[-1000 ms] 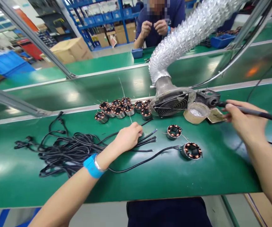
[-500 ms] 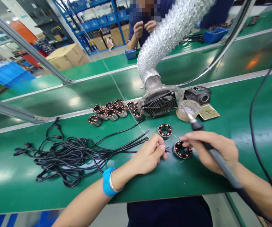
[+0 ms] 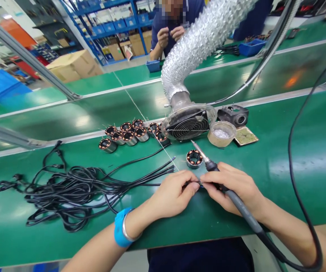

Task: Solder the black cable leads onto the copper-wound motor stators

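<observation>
My left hand (image 3: 176,194) pinches the end of a black power cable (image 3: 153,184), which runs in from the cable bundle on the left. In my right hand (image 3: 235,189) is a soldering iron (image 3: 244,211), its tip pointing up and away over the bench. The right thumb and forefinger also meet the wire ends at my left fingertips. Just beyond the hands sits a motor stator (image 3: 194,159) with copper windings. Another stator is almost wholly hidden under my right hand.
Several stators (image 3: 129,138) stand at the bench's back. A fume fan (image 3: 190,126) hangs from a silver duct (image 3: 180,64). Beside it are a round pot (image 3: 222,136), a sponge tray (image 3: 245,136) and a black holder (image 3: 233,115). Black cables (image 3: 66,192) lie left. A person (image 3: 168,34) sits opposite.
My right hand has moved left to meet the left fingertips, covering the nearer stator. The iron's tip has left the round pot. The camera view has shifted slightly.
</observation>
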Tool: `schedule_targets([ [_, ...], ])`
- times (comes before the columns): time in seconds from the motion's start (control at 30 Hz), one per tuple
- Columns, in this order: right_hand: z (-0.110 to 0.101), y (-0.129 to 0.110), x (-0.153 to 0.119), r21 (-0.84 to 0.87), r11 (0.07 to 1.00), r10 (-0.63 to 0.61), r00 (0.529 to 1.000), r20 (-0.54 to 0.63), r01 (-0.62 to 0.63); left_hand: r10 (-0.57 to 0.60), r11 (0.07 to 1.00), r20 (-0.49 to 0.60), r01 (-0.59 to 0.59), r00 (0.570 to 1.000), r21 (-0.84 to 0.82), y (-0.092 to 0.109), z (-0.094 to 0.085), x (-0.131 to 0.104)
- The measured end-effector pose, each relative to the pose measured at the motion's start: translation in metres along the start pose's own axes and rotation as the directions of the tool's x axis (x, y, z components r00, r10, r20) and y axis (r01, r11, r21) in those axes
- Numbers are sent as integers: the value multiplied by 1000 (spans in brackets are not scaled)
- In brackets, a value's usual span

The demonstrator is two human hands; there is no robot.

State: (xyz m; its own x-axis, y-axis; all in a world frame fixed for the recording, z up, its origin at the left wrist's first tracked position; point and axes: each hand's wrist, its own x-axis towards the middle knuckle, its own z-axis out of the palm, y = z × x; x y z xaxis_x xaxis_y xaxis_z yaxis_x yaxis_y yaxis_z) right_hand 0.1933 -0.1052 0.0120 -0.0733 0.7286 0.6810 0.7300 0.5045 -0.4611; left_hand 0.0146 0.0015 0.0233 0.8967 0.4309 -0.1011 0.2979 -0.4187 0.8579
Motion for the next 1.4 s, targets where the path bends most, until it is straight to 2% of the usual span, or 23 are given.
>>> schedule_targets([
  [0.1, -1, -2, -3, -19, 1000, 8, 1000, 12, -8, -120, 960, 22, 121, 993, -251, -3, 6, 1],
  [0.23, -2, -4, -5, -28, 999, 29, 999, 26, -29, -253, 758, 147, 290, 956, -584, 0, 12, 5],
  [0.33, -4, -3, -7, -5, 999, 39, 999, 29, -39, -349, 594, 248, 418, 904, -688, 4, 13, 9],
  [0.4, -8, -1, -8, 27, 998, 51, 998, 31, -52, -382, 535, 267, 447, 885, -716, 7, 14, 10],
  [0.5, -16, 4, -8, 69, 991, 109, 993, 53, -112, -406, 517, 256, 451, 877, -727, 9, 16, 10],
  [0.63, -18, 8, -9, 96, 983, 147, 984, 96, -156, -399, 533, 212, 414, 892, -738, 10, 20, 9],
  [0.73, -8, 7, -10, 66, 982, 175, 984, 29, -176, -397, 536, 172, 380, 902, -754, 11, 24, 8],
  [0.87, 7, 3, -12, -18, 968, 245, 962, -121, -249, -428, 482, 121, 340, 895, -808, 11, 29, 7],
  [0.93, 12, 1, -13, -56, 973, 212, 964, -161, -223, -438, 461, 108, 326, 893, -825, 11, 30, 7],
  [1.03, 13, -1, -12, -99, 982, 145, 979, -145, -161, -448, 448, 101, 321, 888, -835, 12, 32, 8],
  [1.27, -4, -2, -11, -46, 992, 114, 988, -106, -119, -479, 457, 78, 324, 874, -828, 16, 34, 7],
  [1.4, -23, -7, -17, 36, 977, 215, 964, -157, -212, -492, 472, 81, 344, 867, -811, 17, 36, 5],
])
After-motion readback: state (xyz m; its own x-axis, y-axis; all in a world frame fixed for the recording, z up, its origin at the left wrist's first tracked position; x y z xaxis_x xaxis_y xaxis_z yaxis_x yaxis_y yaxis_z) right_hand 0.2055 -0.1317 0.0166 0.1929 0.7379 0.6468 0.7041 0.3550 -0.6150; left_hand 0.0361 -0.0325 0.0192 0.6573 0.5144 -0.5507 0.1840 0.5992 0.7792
